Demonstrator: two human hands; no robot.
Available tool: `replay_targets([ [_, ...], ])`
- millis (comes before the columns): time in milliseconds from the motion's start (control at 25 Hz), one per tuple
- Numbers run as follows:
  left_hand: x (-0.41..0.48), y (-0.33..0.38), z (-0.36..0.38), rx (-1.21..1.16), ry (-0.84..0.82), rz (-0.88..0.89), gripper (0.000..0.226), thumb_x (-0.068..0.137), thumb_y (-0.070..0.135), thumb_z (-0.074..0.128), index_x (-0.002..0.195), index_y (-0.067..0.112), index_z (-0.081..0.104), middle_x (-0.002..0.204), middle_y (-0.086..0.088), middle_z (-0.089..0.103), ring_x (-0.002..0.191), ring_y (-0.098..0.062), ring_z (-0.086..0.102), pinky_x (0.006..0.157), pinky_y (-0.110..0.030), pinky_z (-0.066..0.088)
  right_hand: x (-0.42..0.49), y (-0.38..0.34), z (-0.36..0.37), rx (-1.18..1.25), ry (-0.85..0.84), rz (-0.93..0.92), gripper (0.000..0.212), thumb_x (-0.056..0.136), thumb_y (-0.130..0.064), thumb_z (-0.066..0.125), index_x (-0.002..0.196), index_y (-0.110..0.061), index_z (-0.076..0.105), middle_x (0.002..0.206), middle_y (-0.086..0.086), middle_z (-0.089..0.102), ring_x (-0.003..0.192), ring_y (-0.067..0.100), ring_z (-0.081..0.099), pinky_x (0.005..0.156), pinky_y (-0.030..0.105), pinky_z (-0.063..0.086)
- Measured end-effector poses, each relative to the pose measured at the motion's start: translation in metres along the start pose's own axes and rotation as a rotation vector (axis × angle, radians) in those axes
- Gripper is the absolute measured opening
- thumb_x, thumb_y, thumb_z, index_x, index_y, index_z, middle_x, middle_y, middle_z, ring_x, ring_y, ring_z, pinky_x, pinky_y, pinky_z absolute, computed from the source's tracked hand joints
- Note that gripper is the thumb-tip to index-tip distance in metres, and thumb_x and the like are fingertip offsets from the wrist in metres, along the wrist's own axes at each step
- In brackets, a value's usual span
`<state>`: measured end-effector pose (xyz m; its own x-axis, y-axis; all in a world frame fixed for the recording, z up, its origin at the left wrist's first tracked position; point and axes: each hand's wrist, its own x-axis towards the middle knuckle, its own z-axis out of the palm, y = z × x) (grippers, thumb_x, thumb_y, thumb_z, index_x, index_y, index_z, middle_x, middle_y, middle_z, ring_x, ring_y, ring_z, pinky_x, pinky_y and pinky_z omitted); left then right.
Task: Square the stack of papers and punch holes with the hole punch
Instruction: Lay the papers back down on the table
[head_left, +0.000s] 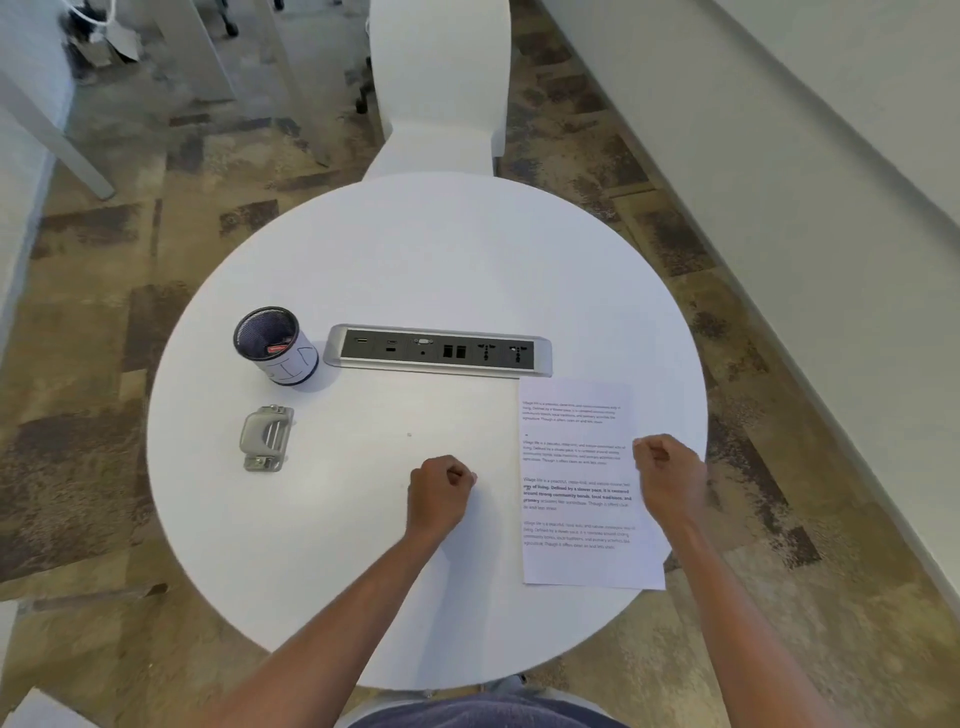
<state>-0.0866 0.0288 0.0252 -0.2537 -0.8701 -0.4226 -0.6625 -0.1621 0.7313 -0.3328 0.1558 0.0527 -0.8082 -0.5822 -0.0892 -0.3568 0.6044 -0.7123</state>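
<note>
While the flat white printed paper stack (582, 483) lies untouched at the near right of the round white table (363, 597), squaring is judged not yet begun | right hand (670, 475) is curled shut over its right edge, holding nothing; left hand (439, 493) fisted, empty, just left | next: sheets gathered, edges tapped | grey metal hole punch (266, 438) sits well apart, left | black mesh pen cup (275, 345) beyond.

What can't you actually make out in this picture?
Head view only:
- Printed text on the papers: too small and blurred to read.
- How many sheets: only the top one shows.
- Contents of the mesh cup: mostly hidden by its wall.
- Palms of the left hand and right hand: hidden by curled fingers.
</note>
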Motion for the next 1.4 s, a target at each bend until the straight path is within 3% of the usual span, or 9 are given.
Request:
replay_targets([
  [80, -0.002, -0.022, -0.024, 0.071, 0.146, 0.005, 0.009, 0.082, 0.013, 0.065, 0.074, 0.016, 0.069, 0.075, 0.002, 0.071, 0.073, -0.019, 0.065, 0.065, -0.026, 0.047, -0.004, -0.026, 0.028, 0.039, -0.148, -0.095, 0.011, 0.091, -0.012, 0.066, 0.089, -0.005, 0.075, 0.08, 0.003, 0.072, 0.072, 0.014, 0.065, 0.071, 0.019, 0.048],
  [200, -0.002, -0.059, -0.053, 0.165, 0.232, 0.0, 0.009, 0.084, 0.016, 0.066, 0.092, 0.014, 0.069, 0.086, -0.001, 0.068, 0.081, -0.023, 0.063, 0.072, -0.031, 0.047, -0.018, -0.06, 0.082, 0.016, -0.364, -0.211, 0.011, 0.088, -0.011, 0.069, 0.094, -0.004, 0.076, 0.092, 0.008, 0.076, 0.078, 0.013, 0.064, 0.067, 0.001, 0.04],
  [400, -0.002, -0.084, -0.071, 0.201, 0.108, 0.063, 0.016, 0.079, 0.022, 0.073, 0.093, 0.015, 0.067, 0.085, 0.001, 0.059, 0.086, -0.023, 0.056, 0.075, -0.034, 0.046, -0.039, -0.102, 0.158, -0.056, -0.568, -0.344, 0.022, 0.091, -0.013, 0.064, 0.109, -0.004, 0.073, 0.101, 0.012, 0.074, 0.095, 0.028, 0.067, 0.082, 0.033, 0.048],
  [560, 0.004, -0.089, -0.068, 0.251, 0.097, 0.142, 0.019, 0.077, 0.03, 0.072, 0.092, 0.019, 0.067, 0.086, 0.004, 0.06, 0.084, -0.018, 0.053, 0.07, -0.028, 0.038, -0.042, -0.125, 0.192, -0.138, -0.593, -0.433, 0.024, 0.094, -0.011, 0.057, 0.11, -0.004, 0.071, 0.104, 0.011, 0.071, 0.096, 0.027, 0.064, 0.079, 0.03, 0.045],
  [800, 0.015, -0.086, -0.069, 0.464, 0.07, 0.296, 0.011, 0.086, 0.027, 0.059, 0.085, 0.019, 0.067, 0.082, 0.002, 0.061, 0.082, -0.022, 0.054, 0.07, -0.03, 0.034, -0.036, -0.14, 0.209, -0.329, -0.665, -0.564, 0.024, 0.092, -0.006, 0.054, 0.07, 0.001, 0.06, 0.083, 0.013, 0.06, 0.082, 0.032, 0.057, 0.069, 0.042, 0.047],
  [1040, 0.023, -0.084, -0.074, 0.607, 0.051, 0.405, 0.017, 0.087, 0.018, 0.057, 0.083, 0.021, 0.073, 0.076, 0.0, 0.066, 0.074, -0.026, 0.058, 0.064, -0.03, 0.028, -0.035, -0.147, 0.219, -0.516, -0.641, -0.697, 0.024, 0.094, -0.004, 0.048, 0.081, 0.001, 0.067, 0.087, 0.012, 0.062, 0.085, 0.029, 0.055, 0.068, 0.039, 0.047],
  [1240, 0.025, -0.075, -0.076, 0.738, 0.017, 0.412, 0.027, 0.089, 0.011, 0.047, 0.085, 0.019, 0.073, 0.08, -0.001, 0.068, 0.08, -0.026, 0.059, 0.067, -0.032, 0.026, -0.036, -0.157, 0.224, -0.669, -0.636, -0.746, 0.016, 0.081, 0.009, 0.048, 0.072, 0.0, 0.059, 0.081, 0.015, 0.061, 0.08, 0.033, 0.057, 0.063, 0.041, 0.049],
  [1400, 0.025, -0.069, -0.075, 0.85, -0.051, 0.457, 0.027, 0.087, -0.001, 0.044, 0.085, 0.012, 0.068, 0.083, -0.005, 0.066, 0.083, -0.028, 0.057, 0.069, -0.033, 0.022, -0.041, -0.155, 0.226, -0.75, -0.617, -0.772, 0.011, 0.079, 0.007, 0.053, 0.083, -0.001, 0.059, 0.091, 0.014, 0.061, 0.085, 0.032, 0.057, 0.06, 0.036, 0.039],
])
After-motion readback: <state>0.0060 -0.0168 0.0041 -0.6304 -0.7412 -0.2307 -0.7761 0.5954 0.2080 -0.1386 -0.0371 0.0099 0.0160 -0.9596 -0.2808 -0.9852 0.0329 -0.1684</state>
